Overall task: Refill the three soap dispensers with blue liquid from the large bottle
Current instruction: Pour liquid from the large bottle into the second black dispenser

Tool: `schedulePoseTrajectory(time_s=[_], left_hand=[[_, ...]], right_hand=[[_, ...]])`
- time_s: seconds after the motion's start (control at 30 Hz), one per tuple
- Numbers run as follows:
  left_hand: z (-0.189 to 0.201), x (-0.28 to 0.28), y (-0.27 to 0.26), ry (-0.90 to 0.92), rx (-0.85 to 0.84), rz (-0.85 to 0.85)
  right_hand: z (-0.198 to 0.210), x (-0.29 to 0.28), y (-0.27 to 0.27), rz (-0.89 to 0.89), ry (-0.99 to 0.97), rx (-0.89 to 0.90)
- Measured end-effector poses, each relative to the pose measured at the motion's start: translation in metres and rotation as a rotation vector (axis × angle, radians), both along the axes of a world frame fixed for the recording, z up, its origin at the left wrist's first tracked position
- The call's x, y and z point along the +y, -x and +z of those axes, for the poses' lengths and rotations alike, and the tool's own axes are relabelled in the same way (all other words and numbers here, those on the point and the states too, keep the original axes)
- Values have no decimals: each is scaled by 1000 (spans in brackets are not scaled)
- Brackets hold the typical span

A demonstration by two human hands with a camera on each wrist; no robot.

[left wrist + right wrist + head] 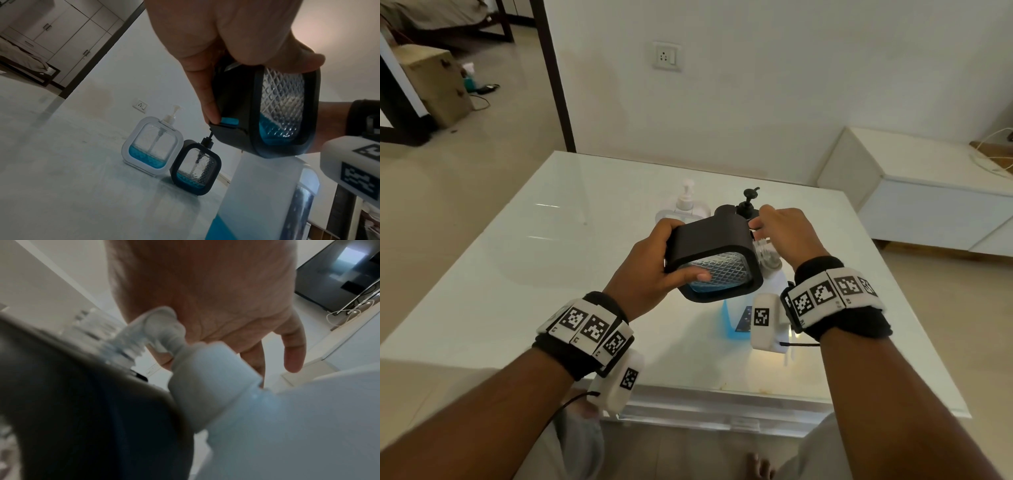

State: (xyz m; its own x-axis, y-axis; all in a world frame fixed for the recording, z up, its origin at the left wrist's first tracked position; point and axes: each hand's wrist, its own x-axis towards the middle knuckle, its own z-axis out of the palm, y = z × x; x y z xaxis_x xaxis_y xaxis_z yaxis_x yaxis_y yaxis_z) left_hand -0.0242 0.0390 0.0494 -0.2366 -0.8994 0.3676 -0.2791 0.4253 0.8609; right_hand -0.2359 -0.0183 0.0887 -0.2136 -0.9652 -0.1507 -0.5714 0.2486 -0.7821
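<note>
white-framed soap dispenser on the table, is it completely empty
No, the white-framed soap dispenser holds a low layer of blue liquid at its bottom.

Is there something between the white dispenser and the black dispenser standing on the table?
Nothing: in the left wrist view the white dispenser and black dispenser stand side by side, almost touching.

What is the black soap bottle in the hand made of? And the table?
The black dispenser seems to have a matte black plastic frame around a clear window with a diamond pattern, glass or plastic, hard to tell. The table looks like glossy white glass: it mirrors light.
</note>
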Motion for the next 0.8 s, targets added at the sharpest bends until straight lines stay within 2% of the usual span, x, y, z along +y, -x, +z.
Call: schedulePoseTrajectory(time_s=[0.27, 0.6, 0.8], left_hand=[[-1, 0, 0, 31, 29, -33], [-5, -3, -3, 41, 22, -8], [-4, -1, -2, 30, 17, -6]], right_hand=[[-2, -1, 1, 3, -3, -9], [-1, 4, -5, 20, 0, 135], [-4, 4, -3, 19, -7, 17]])
